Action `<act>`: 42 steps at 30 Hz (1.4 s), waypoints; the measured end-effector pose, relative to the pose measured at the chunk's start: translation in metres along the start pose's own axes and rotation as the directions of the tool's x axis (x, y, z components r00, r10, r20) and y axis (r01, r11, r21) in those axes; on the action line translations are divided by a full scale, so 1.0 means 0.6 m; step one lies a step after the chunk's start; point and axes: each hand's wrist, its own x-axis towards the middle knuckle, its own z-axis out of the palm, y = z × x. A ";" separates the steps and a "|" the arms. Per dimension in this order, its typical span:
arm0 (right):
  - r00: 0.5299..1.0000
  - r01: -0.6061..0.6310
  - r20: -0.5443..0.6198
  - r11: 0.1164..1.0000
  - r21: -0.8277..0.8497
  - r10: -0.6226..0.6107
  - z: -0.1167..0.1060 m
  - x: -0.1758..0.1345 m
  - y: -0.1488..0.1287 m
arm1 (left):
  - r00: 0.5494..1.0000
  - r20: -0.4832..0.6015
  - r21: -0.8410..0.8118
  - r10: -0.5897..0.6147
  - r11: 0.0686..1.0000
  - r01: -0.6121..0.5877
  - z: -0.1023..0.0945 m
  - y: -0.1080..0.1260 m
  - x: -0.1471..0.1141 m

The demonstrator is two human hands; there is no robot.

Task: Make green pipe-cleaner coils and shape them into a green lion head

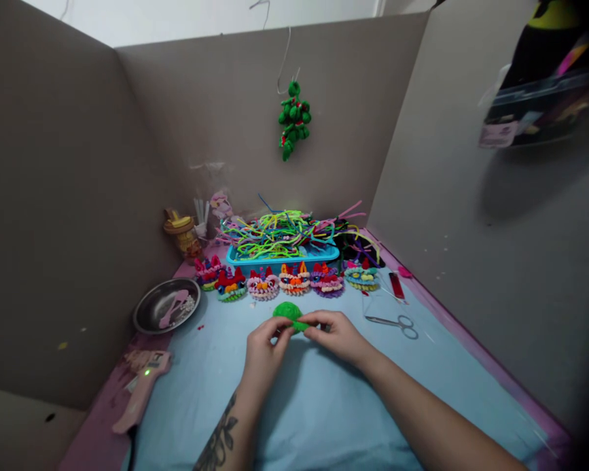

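Observation:
A bright green, rounded piece of coiled pipe cleaner (287, 310) is held in front of me, just above the blue table cover. My left hand (267, 343) pinches its lower left edge between thumb and fingers. From the other side, my right hand (334, 332) grips a small green part at its lower right with thumb and forefinger. The fingertips of both hands nearly meet, and they hide the lower side of the piece. Beyond it stands a row of colourful fuzzy animal heads, among them an orange and cream one (294, 279) and a pink and red one (263, 284).
Behind the heads, a blue tray (245, 266) is heaped with pipe cleaners (285, 232). Scissors (395, 325) lie to the right. On the left are a metal bowl (144, 322) and a pink glue gun (142, 396). Grey panels (201, 98) enclose the table; green ornaments (294, 121) hang behind.

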 end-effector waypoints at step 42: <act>0.989 0.117 -0.059 0.960 -0.253 -0.136 -0.017 -0.022 -0.031 | 0.977 -0.079 -0.229 -0.198 0.958 0.175 -0.010 0.024 0.006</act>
